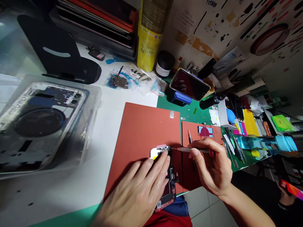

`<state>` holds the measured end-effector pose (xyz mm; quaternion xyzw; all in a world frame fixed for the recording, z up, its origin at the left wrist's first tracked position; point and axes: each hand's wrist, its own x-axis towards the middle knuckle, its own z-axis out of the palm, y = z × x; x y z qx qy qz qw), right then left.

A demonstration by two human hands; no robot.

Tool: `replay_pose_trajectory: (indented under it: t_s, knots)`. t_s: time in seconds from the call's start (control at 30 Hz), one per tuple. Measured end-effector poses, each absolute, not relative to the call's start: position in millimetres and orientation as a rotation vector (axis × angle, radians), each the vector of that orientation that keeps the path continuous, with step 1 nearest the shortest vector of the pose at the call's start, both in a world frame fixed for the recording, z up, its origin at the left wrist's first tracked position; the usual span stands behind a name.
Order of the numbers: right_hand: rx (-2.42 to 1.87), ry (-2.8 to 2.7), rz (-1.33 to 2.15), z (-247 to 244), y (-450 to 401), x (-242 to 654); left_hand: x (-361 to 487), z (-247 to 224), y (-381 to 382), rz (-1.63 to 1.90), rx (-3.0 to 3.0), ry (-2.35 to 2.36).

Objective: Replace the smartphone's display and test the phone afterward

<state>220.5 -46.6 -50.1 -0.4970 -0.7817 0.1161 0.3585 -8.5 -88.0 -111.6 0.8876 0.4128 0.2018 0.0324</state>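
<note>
The big red mat (139,126) takes up the near part of the bench, and from where I stand its near edge worries me first: the phone panel looks to poke past it, so a heavy palm could tip it. The left hand (146,179) lies flat, fingers out and close together, pinning the panel without gripping it; pressing unevenly might flex or crack it. The right hand (213,167) is pinched nearly closed round a thin metal tool. The phone panel (153,153) sits on the mat under those left fingers, small parts bared at its top end. The thin metal tool (184,149) meets that corner right beside a fingertip; one slip could scratch a part or jab skin. Smallest, a silvery piece (171,114) could get brushed away by a sleeve.
</note>
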Motion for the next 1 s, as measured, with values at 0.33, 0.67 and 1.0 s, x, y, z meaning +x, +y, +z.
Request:
replay_pose_trajectory:
  t_s: [0.33, 0.67, 1.0]
  knots:
    - [-1.286, -1.996, 0.373, -49.3, -49.1, 221.6, -5.8, -116.0, -92.8, 0.62, 2.713, 1.265]
    - [-1.321, -2.046, 0.306, -49.7, -50.3, 223.7, -5.8, -115.9, -93.8, 0.61, 2.715, 1.269]
    - [-1.285, -2.299, 0.051, -30.1, -41.7, 208.7, -6.8, -115.8, -95.9, 0.6, 2.72, 1.267]
